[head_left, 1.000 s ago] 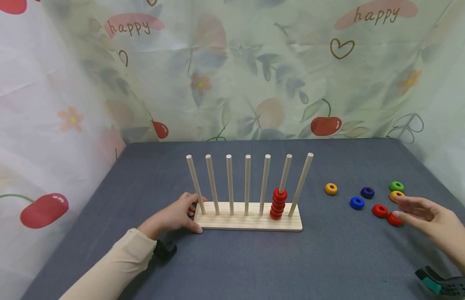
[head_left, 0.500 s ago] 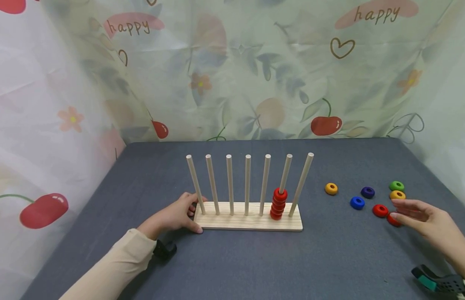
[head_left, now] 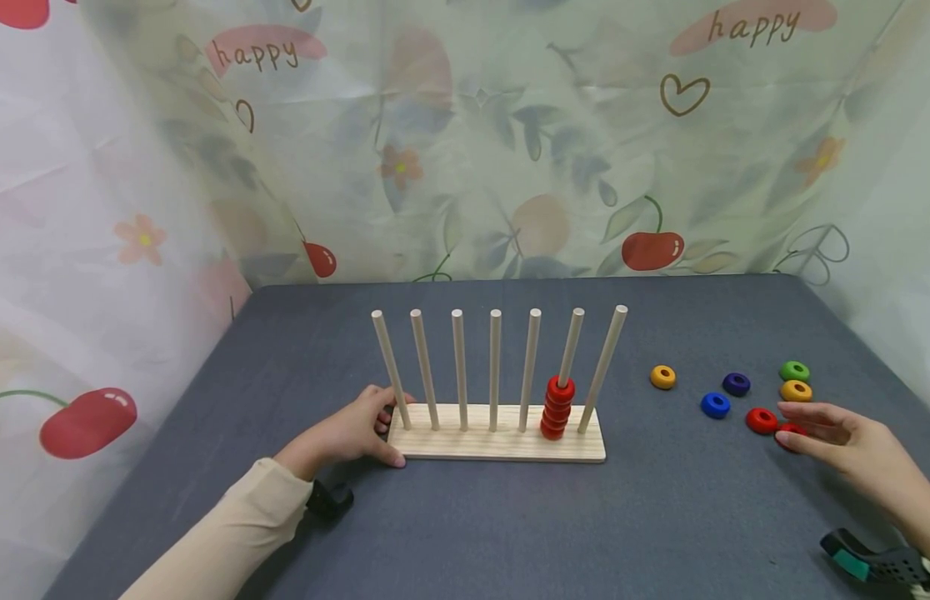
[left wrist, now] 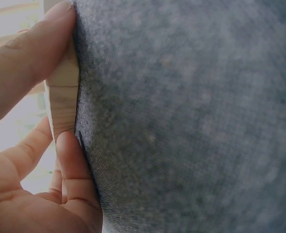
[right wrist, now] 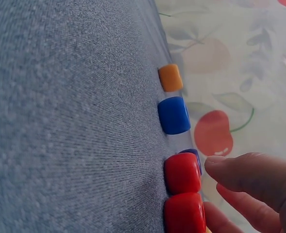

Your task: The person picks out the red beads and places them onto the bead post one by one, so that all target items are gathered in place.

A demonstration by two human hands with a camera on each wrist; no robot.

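One seven-peg wooden rack, left hand pinching its end; seven loose rings (two red), right hand nearby, fingers apart.

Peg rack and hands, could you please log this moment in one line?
left hand: grips peg rack; right hand: near loose red rings; red stack: on peg

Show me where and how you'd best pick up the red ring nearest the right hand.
I'd pinch the red ring by its rounded outer wall, front and back, probably coming from the right: it lies flat on the table, and another red ring sits close on its left.
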